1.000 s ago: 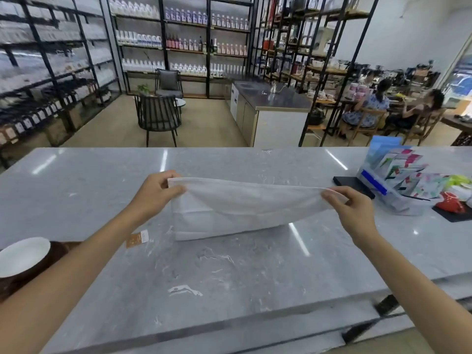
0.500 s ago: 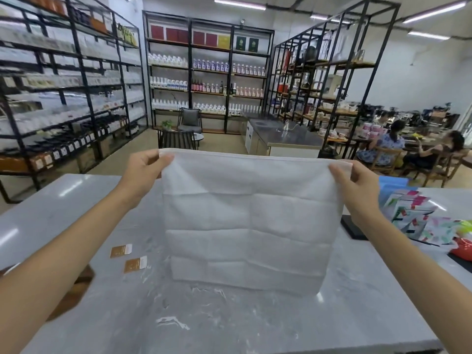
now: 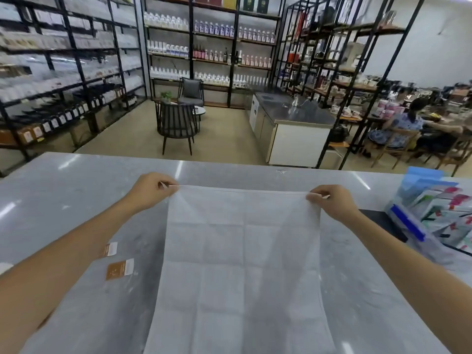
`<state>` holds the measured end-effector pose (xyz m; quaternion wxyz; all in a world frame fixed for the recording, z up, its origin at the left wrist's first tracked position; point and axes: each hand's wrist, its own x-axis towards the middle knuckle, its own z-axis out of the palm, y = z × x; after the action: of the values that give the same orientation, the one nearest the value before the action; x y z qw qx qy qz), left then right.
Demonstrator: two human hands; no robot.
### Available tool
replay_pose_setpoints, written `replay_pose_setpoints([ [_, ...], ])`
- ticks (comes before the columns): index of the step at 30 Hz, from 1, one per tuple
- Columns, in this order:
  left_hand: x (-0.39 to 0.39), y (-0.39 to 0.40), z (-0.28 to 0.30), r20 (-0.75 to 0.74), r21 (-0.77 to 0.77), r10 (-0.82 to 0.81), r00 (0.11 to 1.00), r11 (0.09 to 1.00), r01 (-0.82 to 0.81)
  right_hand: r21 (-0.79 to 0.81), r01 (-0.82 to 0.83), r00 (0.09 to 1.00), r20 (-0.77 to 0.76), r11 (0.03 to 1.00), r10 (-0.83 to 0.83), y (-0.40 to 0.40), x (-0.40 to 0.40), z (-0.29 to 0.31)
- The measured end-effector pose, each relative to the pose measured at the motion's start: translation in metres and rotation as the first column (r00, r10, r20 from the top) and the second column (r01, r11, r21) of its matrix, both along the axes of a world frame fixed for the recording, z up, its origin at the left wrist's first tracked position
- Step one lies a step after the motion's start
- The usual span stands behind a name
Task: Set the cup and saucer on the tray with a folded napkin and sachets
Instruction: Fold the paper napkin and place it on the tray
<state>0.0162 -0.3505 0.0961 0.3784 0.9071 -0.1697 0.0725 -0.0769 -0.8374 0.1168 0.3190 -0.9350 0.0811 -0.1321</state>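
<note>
Head view: napkin [image 3: 242, 264] lies unfolded across the counter [image 3: 63, 200], sachets [image 3: 119, 269] at nine o'clock. Left hand [image 3: 150, 191] and right hand [image 3: 330, 201] pinch its far corners; fold those toward six o'clock, edges matched.

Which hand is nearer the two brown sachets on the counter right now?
Left. The left hand pinches the napkin corner on the sachets' side, its forearm passing beside them. The right hand pinches the opposite corner, across the napkin.
</note>
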Motion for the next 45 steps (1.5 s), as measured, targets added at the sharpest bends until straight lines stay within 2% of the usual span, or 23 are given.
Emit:
replay_pose_setpoints([
  [4,0.029,-0.002,-0.035,-0.047,0.031,-0.01,0.999,0.999,0.011,-0.099,-0.011,0.994,-0.106,0.995,0.0,-0.006,0.034,-0.036],
  [7,0.039,0.002,-0.052,-0.067,0.046,-0.01,0.998,0.999,0.013,-0.106,-0.033,0.986,-0.168,0.994,0.015,-0.008,0.049,-0.052],
  [13,0.033,0.01,-0.06,-0.06,0.047,0.012,0.998,0.999,-0.009,-0.095,-0.06,0.99,-0.136,0.994,0.047,-0.006,0.048,-0.062],
  [18,-0.012,0.016,-0.06,-0.036,0.032,-0.009,0.999,0.999,0.01,-0.135,-0.104,0.992,-0.078,0.985,0.094,-0.001,0.009,-0.061],
  [26,-0.091,0.027,-0.077,-0.087,-0.043,-0.005,0.996,0.999,0.002,-0.012,-0.07,0.998,-0.004,0.997,0.07,-0.002,-0.082,-0.082],
  [30,-0.13,0.027,-0.102,-0.054,0.026,-0.022,0.998,0.999,0.023,0.026,-0.054,0.998,-0.017,0.998,0.054,0.0,-0.123,-0.113],
  [36,-0.178,0.034,-0.153,-0.179,0.079,0.032,0.983,0.997,-0.018,0.044,-0.076,0.992,-0.102,0.996,0.08,0.008,-0.17,-0.172],
  [40,-0.208,0.032,-0.173,-0.174,0.152,-0.018,0.985,0.987,0.045,0.011,-0.073,0.982,-0.174,0.997,0.074,0.011,-0.192,-0.204],
  [45,-0.227,0.028,-0.184,-0.138,0.183,-0.043,0.99,0.981,0.068,-0.073,-0.084,0.989,-0.131,0.994,0.074,0.012,-0.202,-0.215],
])
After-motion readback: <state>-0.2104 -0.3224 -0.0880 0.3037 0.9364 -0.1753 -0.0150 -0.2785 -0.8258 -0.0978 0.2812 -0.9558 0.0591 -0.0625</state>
